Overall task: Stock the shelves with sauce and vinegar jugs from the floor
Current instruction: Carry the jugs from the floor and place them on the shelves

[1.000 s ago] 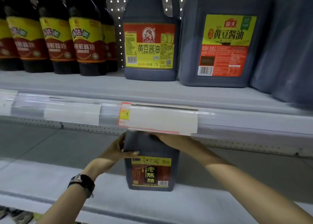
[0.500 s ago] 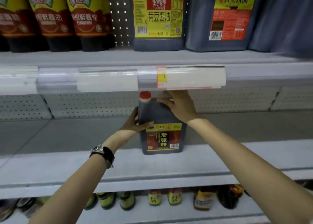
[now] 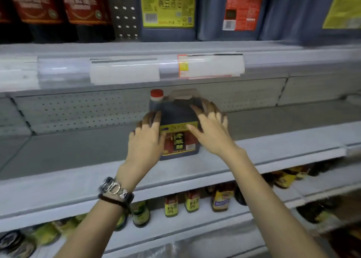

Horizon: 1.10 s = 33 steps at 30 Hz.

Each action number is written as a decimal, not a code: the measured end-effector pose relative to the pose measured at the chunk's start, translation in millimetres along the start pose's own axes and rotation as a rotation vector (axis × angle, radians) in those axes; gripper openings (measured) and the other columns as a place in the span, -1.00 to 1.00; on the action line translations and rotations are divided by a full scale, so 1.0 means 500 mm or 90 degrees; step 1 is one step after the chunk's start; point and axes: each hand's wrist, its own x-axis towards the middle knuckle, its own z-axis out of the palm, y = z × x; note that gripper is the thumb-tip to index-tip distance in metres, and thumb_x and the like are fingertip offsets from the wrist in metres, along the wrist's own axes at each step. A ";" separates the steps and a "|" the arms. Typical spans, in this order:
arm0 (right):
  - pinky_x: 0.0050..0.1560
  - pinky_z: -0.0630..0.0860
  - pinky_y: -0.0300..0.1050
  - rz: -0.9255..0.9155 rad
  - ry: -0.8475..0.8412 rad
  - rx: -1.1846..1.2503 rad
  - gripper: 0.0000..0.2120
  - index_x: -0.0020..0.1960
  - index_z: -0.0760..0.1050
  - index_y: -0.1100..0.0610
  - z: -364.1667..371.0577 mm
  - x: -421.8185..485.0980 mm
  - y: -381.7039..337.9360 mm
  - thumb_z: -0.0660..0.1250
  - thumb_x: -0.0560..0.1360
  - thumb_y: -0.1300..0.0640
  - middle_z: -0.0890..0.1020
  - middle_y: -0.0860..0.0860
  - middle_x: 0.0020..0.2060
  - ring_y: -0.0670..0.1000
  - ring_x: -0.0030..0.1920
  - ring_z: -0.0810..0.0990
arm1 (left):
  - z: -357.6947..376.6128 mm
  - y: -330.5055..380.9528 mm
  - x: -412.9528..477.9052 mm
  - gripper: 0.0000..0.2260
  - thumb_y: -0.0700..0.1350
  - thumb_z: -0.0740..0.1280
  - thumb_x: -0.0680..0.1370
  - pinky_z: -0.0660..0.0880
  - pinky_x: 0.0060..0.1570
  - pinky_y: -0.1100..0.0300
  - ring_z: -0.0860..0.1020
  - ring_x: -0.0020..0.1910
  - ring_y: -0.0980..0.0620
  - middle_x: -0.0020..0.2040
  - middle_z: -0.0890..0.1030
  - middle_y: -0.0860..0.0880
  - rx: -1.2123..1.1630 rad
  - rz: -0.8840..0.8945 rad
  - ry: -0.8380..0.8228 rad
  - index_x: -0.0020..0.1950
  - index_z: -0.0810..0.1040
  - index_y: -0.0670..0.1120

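A dark vinegar jug (image 3: 176, 114) with a red cap and a yellow-and-red label stands upright on the grey middle shelf (image 3: 78, 158), near its front. My left hand (image 3: 145, 138), with a watch on its wrist, lies against the jug's left side, fingers spread and thumb by the label. The spread, fairly straight fingers of my right hand (image 3: 211, 128) press on the jug's right side and front. The jug's handle shows above my right fingers.
The upper shelf holds large soy sauce jugs (image 3: 168, 9) (image 3: 241, 11) and dark bottles (image 3: 82, 9) at left. A price-tag rail (image 3: 211, 66) runs along its front edge. Small bottles (image 3: 191, 201) line the lower shelf. The middle shelf is bare grey on both sides of the jug.
My right hand has left the jug's handle and come down onto its right side. My left hand has slid lower along the left side. The view has dropped toward the lower shelves.
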 end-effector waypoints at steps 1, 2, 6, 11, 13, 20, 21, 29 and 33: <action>0.43 -0.12 0.22 0.025 0.003 -0.007 -0.54 0.48 0.14 -0.04 -0.005 -0.033 0.006 0.08 0.61 -0.08 0.14 0.09 0.45 0.10 0.47 0.00 | -0.003 0.014 -0.005 -0.52 0.00 0.12 0.63 0.35 0.18 -0.09 0.36 0.29 -0.25 0.45 0.28 -0.16 0.012 0.022 0.018 0.53 0.11 -0.04; 0.44 -0.12 0.17 0.053 0.006 -0.008 -0.59 0.45 0.22 -0.05 -0.009 -0.065 0.016 0.07 0.61 -0.07 0.18 0.07 0.44 0.06 0.46 0.04 | -0.003 0.030 -0.010 -0.56 -0.01 0.11 0.63 0.34 0.17 -0.07 0.36 0.27 -0.24 0.42 0.33 -0.15 0.006 0.043 0.033 0.51 0.18 -0.04; 0.39 -0.10 0.04 0.194 -0.018 0.015 -0.75 0.20 0.47 -0.06 -0.033 -0.182 0.075 0.07 0.63 0.01 0.33 -0.09 0.34 -0.04 0.36 0.22 | 0.017 0.105 -0.030 -0.72 -0.05 0.11 0.63 0.37 0.04 -0.01 0.45 0.13 -0.22 0.21 0.53 -0.11 -0.072 0.109 0.027 0.27 0.48 -0.07; 0.20 0.03 -0.04 0.327 -0.015 0.022 -0.76 0.03 0.53 -0.01 -0.066 -0.309 0.138 0.08 0.62 0.09 0.45 -0.13 0.16 -0.04 0.21 0.34 | 0.067 0.208 -0.068 -0.75 -0.08 0.09 0.64 0.38 -0.12 0.04 0.52 -0.04 -0.22 -0.04 0.58 -0.13 -0.150 0.190 -0.033 0.01 0.54 -0.10; 0.17 0.04 -0.05 0.377 -0.024 0.017 -0.75 0.05 0.52 -0.02 -0.080 -0.350 0.162 0.07 0.62 0.08 0.45 -0.12 0.14 -0.03 0.20 0.34 | 0.088 0.254 -0.077 -0.77 -0.09 0.08 0.64 0.34 -0.17 0.05 0.50 -0.06 -0.21 -0.07 0.57 -0.12 -0.142 0.236 -0.056 -0.03 0.51 -0.09; 0.36 -0.02 0.06 0.565 -0.037 0.008 -0.68 0.35 0.35 -0.05 -0.160 -0.495 0.260 0.05 0.63 0.01 0.34 -0.07 0.33 0.00 0.36 0.22 | 0.139 0.466 -0.124 -0.82 -0.12 0.07 0.63 0.33 -0.13 0.09 0.49 -0.02 -0.11 0.01 0.55 -0.05 -0.041 0.420 -0.136 0.04 0.46 -0.05; 0.36 -0.02 0.07 0.587 -0.033 0.003 -0.67 0.38 0.31 -0.05 -0.175 -0.518 0.278 0.05 0.63 0.00 0.32 -0.07 0.35 0.00 0.37 0.20 | 0.144 0.503 -0.133 -0.79 -0.09 0.05 0.64 0.36 -0.11 0.07 0.49 0.00 -0.12 0.02 0.56 -0.06 -0.047 0.445 -0.135 0.06 0.47 -0.05; 0.42 -0.06 0.24 0.798 -0.059 -0.027 -0.51 0.51 0.04 -0.06 -0.307 -0.743 0.430 0.03 0.62 -0.10 0.10 -0.08 0.49 0.05 0.49 0.01 | 0.199 0.787 -0.262 -0.57 0.06 -0.13 0.63 0.30 0.24 0.04 0.36 0.34 -0.05 0.35 0.44 0.02 -0.088 0.608 -0.232 0.39 0.36 0.02; 0.43 -0.03 0.20 0.864 -0.014 -0.045 -0.53 0.50 0.08 -0.05 -0.357 -0.853 0.488 0.04 0.62 -0.08 0.16 -0.07 0.48 0.05 0.47 0.09 | 0.232 0.915 -0.338 -0.64 0.04 -0.04 0.65 0.33 0.17 0.08 0.40 0.29 -0.04 0.32 0.45 0.02 -0.068 0.669 -0.281 0.39 0.32 0.01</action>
